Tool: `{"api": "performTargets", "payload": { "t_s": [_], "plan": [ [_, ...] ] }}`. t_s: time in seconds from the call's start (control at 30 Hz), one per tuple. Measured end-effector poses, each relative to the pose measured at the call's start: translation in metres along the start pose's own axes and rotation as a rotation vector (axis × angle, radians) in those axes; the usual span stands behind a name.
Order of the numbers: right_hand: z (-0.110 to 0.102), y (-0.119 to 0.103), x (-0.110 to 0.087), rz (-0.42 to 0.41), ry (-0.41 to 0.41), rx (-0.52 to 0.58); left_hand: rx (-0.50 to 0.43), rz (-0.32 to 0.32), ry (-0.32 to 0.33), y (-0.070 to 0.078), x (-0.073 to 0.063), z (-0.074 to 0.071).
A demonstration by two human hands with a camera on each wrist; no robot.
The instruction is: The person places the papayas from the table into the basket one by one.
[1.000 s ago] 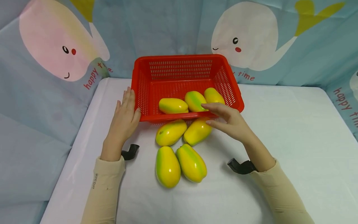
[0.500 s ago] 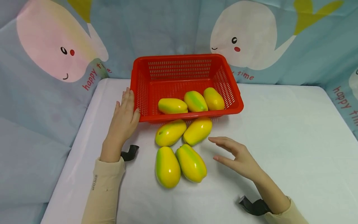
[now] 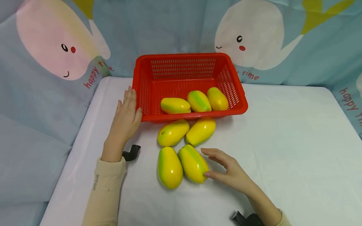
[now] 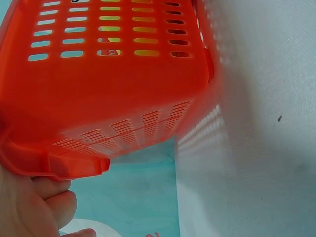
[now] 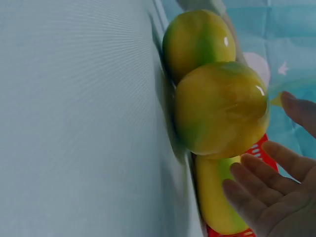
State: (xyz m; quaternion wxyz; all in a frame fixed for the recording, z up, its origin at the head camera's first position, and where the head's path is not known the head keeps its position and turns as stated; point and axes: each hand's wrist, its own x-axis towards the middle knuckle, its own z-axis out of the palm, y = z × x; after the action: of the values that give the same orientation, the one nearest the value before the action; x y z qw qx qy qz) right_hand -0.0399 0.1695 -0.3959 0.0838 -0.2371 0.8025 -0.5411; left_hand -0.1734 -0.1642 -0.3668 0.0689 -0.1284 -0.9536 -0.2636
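Observation:
A red plastic basket stands at the back of the table with three yellow-green papayas inside, one of them a papaya lying sideways. My left hand rests along the basket's left side, fingers straight, thumb at the front corner. In the left wrist view its fingers touch the rim from outside. My right hand hovers over the right side of the near right papaya, thumb and fingers spread. The right wrist view shows a gap between the fingers and this papaya.
Beside it lies the near left papaya. Two more papayas, one at left and one at right, lie against the basket's front. A printed cloth hangs behind the white table. Black wrist mounts sit on both wrists.
My right hand has drawn back from above the basket's front rim, toward me, then moved left to the near right papaya. My left hand has stayed at the basket's side.

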Motion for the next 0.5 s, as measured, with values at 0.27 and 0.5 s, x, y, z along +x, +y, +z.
{"api": "performTargets", "payload": {
  "t_s": [0.27,0.5],
  "plan": [
    [0.0059,0.0055,0.0016,0.004,-0.06,0.028,-0.004,0.001,0.0,0.0014,0.0015,-0.0006],
    [0.0095,0.0083,0.0022,0.051,-0.093,0.013,-0.001,-0.005,-0.005,0.0005,0.0002,-0.0003]
  ]
}}
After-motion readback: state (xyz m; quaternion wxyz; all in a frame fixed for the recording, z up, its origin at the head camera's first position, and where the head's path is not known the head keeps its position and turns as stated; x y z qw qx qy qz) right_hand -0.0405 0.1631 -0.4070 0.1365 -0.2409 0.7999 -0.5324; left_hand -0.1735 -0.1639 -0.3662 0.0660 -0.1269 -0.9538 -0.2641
